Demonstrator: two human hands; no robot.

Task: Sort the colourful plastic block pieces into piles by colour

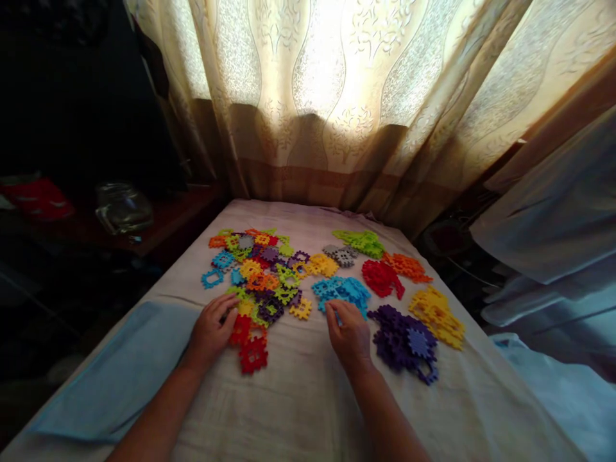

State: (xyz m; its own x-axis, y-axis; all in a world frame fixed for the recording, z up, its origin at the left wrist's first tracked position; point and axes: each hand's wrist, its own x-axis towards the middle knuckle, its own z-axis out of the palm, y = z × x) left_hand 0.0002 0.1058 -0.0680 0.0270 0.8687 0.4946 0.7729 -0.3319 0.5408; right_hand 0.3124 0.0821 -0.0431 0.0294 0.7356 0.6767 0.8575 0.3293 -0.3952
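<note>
My left hand (212, 330) is at the left edge of a mixed heap of colourful notched plastic building tiles (269, 282). Its fingers are bent, with the thumb apart from them, and I see no tile between them. Closest to that hand are green and yellow tiles and the red tiles (253, 355) at the heap's front. My right hand (351, 337) is at the front edge of a pile of blue tiles (339, 290). Its fingers are curled in towards the thumb; whatever they may hold is hidden. A single yellow tile (301, 309) lies between the two hands.
Single-colour piles stand on the right: purple tiles (402, 340), yellow tiles (437, 316), red tiles (382, 278), orange tiles (408, 267), lime tiles (360, 242) and grey tiles (341, 255). A light blue cloth (125, 366) covers the sheet's left side. Curtains (317, 147) hang behind.
</note>
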